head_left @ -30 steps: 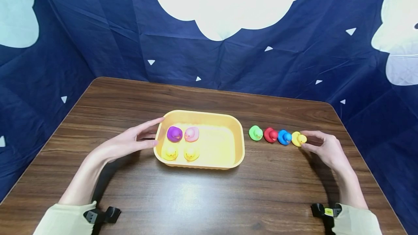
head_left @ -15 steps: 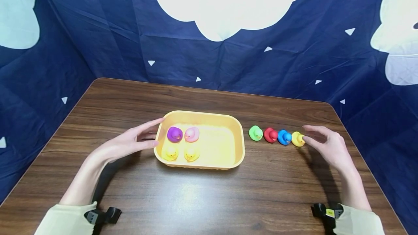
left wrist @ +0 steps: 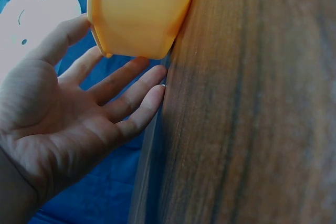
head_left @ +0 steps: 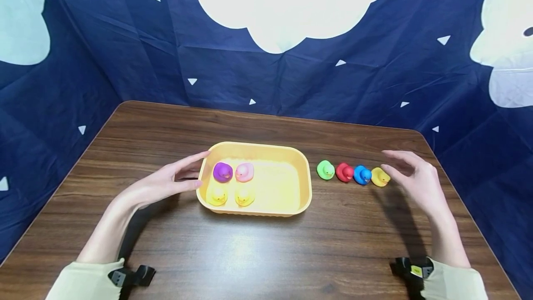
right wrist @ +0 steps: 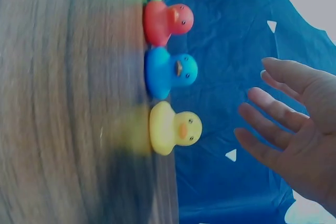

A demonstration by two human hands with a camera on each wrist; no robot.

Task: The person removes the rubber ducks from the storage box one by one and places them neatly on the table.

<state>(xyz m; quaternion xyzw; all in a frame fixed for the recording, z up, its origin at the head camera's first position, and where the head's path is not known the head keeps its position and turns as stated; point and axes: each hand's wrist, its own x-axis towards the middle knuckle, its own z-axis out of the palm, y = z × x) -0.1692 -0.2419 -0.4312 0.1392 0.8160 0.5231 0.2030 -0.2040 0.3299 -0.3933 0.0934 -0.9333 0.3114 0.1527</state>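
Note:
My left hand (head_left: 160, 182) touches the left end of a yellow plastic bin (head_left: 283, 152) with its thumb and fingertips, fingers spread and nearly straight. Inside the bin's left half sit a purple rubber duck (head_left: 222, 172), a pink one (head_left: 244, 172) and two yellow ones. Right of the bin, a green duck (head_left: 325, 170), a red duck (head_left: 344, 172), a blue duck (head_left: 362, 175) and a yellow duck (right wrist: 176, 128) stand in a row on the table. Raised above and beside that yellow duck, my right hand (head_left: 418, 182) holds nothing, its fingers apart and relaxed.
The brown wooden table (head_left: 250, 258) reaches back to a dark blue cloth (head_left: 233, 68) printed with white clouds and triangles. Black camera straps (head_left: 131, 275) sit at both cuffs.
My right hand has let go of the yellow duck at the row's end and lifted away from it. The left hand and the bin have stayed in place.

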